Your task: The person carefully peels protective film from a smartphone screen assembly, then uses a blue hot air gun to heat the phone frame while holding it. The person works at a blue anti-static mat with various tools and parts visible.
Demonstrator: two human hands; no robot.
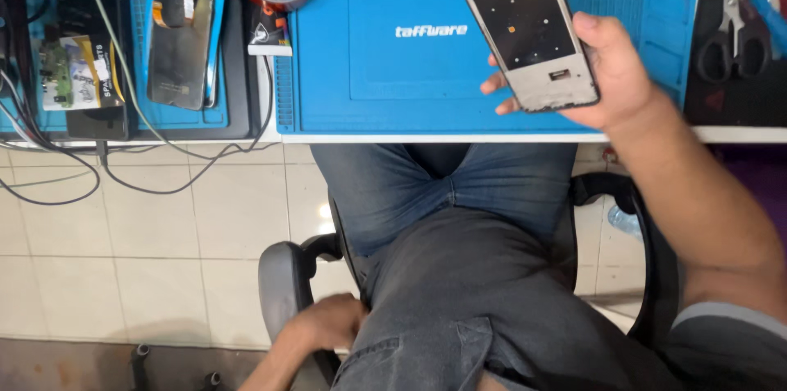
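Right hand (611, 71): I saw it clamped on a phone frame (526, 24), thumb on the frame's right edge, fingers beneath.
Frame: held above the blue mat (393, 71), far right.
Left hand (328, 321): near, low beside the chair armrest (283, 284); grip unclear.
Scissors (725, 30): far right.

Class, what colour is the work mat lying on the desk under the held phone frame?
The work mat is bright blue, seen best in the head view, the only one.
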